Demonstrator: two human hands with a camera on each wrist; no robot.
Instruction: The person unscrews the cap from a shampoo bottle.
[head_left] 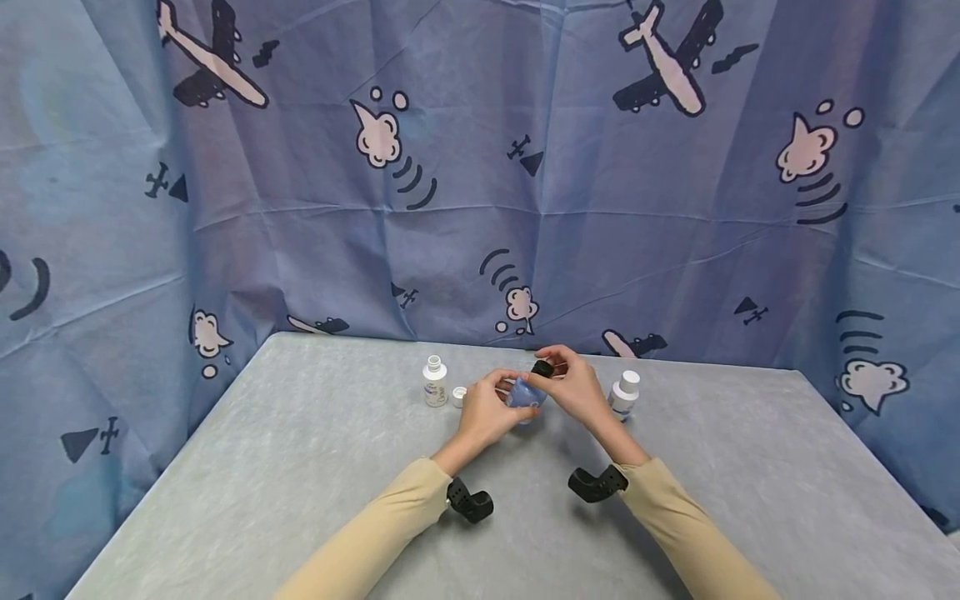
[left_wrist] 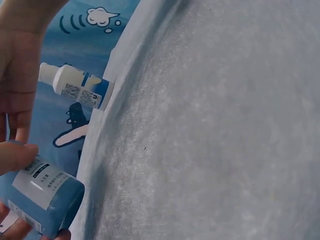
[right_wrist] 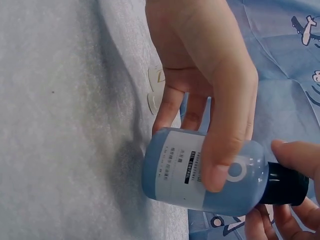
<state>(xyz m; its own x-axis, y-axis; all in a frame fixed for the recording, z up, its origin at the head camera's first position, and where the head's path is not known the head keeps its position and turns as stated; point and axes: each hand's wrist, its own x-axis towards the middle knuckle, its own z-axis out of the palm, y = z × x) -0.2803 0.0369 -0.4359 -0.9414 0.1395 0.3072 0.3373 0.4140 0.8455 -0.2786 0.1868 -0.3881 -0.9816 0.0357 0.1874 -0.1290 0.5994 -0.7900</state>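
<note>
The left hand [head_left: 486,410] is gripping the blue bottle [head_left: 527,395] toward the far edge of the table [head_left: 337,450], while the right hand [head_left: 576,392] pinches its black cap [right_wrist: 287,184], and an uncapped white bottle [head_left: 435,385] stands leftward, a capped white bottle [head_left: 624,395] rightward.

The bottle [right_wrist: 175,167] is blue, its cap [right_wrist: 288,185] black, the backdrop [head_left: 465,175] airplane-patterned blue.

The right wrist view's edge is cutting off the right hand [head_left: 579,392]; the left hand [head_left: 483,412] is partly hiding the blue bottle [right_wrist: 172,172]; the left white bottle's [head_left: 435,373] lettering is looking too small to read in the head view.
</note>
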